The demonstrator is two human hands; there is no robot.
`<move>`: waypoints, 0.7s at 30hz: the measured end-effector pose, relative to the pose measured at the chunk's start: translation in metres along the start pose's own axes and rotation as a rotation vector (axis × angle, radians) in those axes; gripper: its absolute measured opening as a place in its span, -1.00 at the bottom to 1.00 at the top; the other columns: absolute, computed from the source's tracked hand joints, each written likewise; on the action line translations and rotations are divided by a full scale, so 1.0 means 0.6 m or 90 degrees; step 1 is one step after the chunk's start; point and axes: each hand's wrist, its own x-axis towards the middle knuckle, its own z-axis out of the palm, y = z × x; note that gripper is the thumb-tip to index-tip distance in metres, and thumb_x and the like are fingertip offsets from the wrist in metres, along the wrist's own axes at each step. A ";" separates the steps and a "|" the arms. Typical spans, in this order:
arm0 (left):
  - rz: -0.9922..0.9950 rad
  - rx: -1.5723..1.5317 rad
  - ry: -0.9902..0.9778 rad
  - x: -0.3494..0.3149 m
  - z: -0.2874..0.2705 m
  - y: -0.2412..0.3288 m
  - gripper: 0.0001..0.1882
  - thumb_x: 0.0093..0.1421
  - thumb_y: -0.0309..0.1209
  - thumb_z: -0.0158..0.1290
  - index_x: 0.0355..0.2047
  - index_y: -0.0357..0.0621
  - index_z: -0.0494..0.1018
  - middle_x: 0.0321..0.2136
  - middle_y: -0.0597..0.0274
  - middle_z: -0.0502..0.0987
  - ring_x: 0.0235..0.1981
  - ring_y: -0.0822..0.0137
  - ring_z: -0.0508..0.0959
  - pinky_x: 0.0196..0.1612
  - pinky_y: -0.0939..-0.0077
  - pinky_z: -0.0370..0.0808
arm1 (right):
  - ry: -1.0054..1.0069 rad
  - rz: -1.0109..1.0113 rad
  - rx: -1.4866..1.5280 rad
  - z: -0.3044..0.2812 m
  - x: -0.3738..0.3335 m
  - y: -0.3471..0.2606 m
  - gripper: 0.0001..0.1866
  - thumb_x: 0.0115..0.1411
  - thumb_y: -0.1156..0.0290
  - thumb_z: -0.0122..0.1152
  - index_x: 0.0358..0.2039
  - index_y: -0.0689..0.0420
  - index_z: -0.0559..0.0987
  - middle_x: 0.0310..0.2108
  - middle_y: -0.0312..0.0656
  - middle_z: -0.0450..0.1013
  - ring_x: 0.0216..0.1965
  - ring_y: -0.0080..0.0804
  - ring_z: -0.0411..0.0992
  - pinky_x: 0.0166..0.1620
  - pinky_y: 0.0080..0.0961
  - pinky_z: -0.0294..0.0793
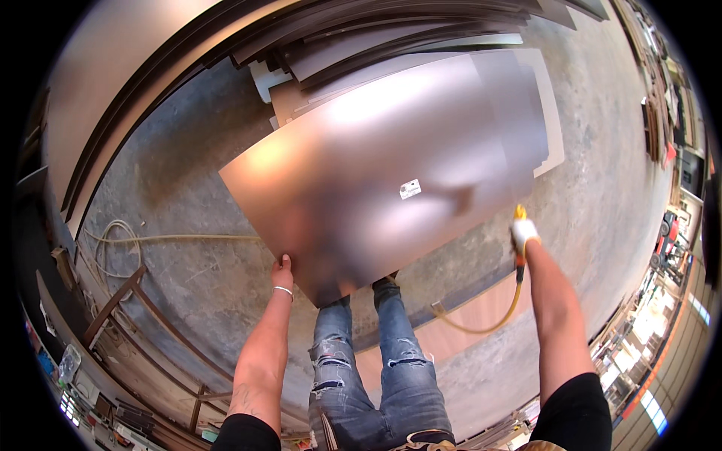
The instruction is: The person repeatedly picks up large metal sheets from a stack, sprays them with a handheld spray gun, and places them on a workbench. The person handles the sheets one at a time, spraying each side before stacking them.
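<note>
A large glossy brown sheet (361, 143) with a small white label (410, 189) lies tilted in front of my legs, its surface reflecting light. My bare left hand (283, 272), with a white band at the wrist, grips the near left edge of this sheet; some of its fingers are hidden. Off the sheet's near right side, my right hand (524, 231) in a white glove is closed around a yellow air blow gun (520, 213). A yellowish hose (496, 325) hangs from the gun and curves down to the left.
Stacked brown sheets (361, 45) lie at the back. A big panel (113, 83) rises at the far left. A coiled hose (116, 244) rests on the concrete floor (203, 203), near a brown metal frame (162, 319). Behind the hanging hose lies a wood-coloured board (462, 327).
</note>
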 end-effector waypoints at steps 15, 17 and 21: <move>-0.101 -0.277 -0.035 -0.034 0.014 0.058 -0.36 0.37 0.00 -0.11 0.24 -0.27 0.25 0.18 0.18 0.41 0.16 0.25 0.40 0.23 0.36 0.27 | -0.340 -0.349 -0.286 0.464 -0.490 -0.145 -0.59 0.13 0.11 0.02 -0.34 0.19 0.66 -0.27 0.16 0.55 -0.18 0.12 0.53 -0.07 -0.11 0.51; -0.117 -0.232 -0.019 -0.033 0.000 0.061 -0.35 0.36 0.02 -0.10 0.26 -0.24 0.25 0.19 0.20 0.40 0.19 0.24 0.37 0.25 0.36 0.23 | -0.284 -0.433 -0.210 0.477 -0.505 -0.241 -0.58 0.16 0.12 -0.03 -0.39 0.19 0.66 -0.32 0.16 0.54 -0.21 0.14 0.52 -0.10 -0.07 0.50; -0.143 -0.189 -0.054 -0.058 0.024 0.073 -0.27 0.32 0.09 -0.05 0.27 -0.24 0.24 0.21 0.20 0.39 0.23 0.23 0.33 0.28 0.36 0.19 | -0.278 -0.436 -0.217 0.423 -0.493 -0.339 -0.60 0.14 0.14 0.00 -0.39 0.19 0.67 -0.33 0.17 0.54 -0.23 0.15 0.52 -0.12 -0.10 0.50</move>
